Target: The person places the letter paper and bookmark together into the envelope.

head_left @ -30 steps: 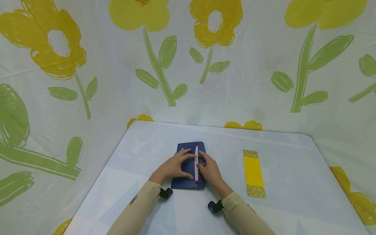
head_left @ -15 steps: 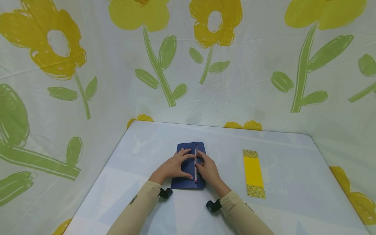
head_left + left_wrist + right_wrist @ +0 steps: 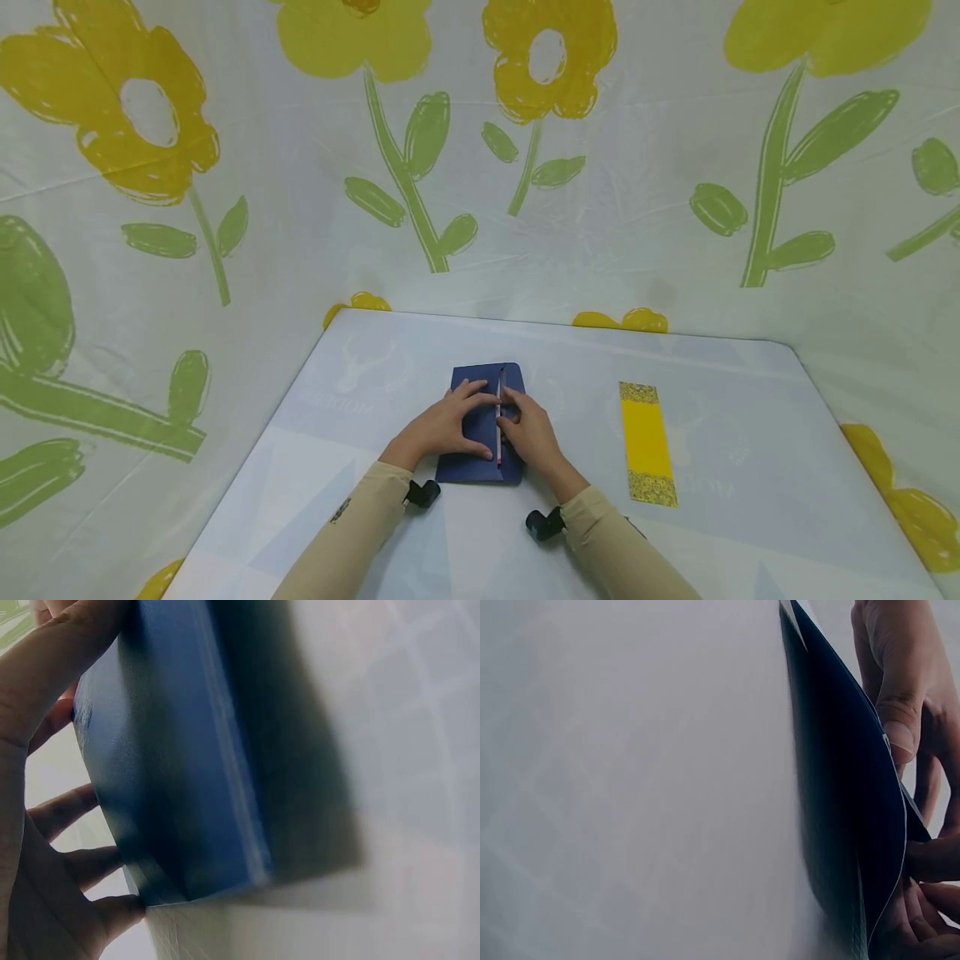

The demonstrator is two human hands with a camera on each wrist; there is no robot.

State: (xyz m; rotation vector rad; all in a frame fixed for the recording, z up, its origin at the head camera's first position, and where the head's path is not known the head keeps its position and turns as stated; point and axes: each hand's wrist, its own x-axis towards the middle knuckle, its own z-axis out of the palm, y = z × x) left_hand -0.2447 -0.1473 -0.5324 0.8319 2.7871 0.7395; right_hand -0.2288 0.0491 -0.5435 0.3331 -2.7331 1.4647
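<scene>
A dark blue paper envelope point(image 3: 468, 469) with a rounded flap on its right side lies on the table. My left hand point(image 3: 442, 421) rests spread over it, thumb and forefinger touching near the mouth. My right hand point(image 3: 536, 431) holds the right edge of a white card point(image 3: 498, 433) with red ends, with curled fingers. Only a narrow strip of that card shows at the mouth; the rest of it is hidden. In the left wrist view the left fingers point(image 3: 94, 866) touch the envelope's surface. The right wrist view shows the envelope's flap point(image 3: 855, 772) bowed up beside the fingers.
A yellow strip point(image 3: 648, 440) with patterned gold ends lies flat on the table point(image 3: 750, 533), right of the right hand. A flower-printed cloth point(image 3: 637, 208) hangs behind the table and to the left.
My right hand has shifted slightly left. The visible part of the white card has become narrower at the envelope's mouth. The left hand and the yellow strip have stayed where they were.
</scene>
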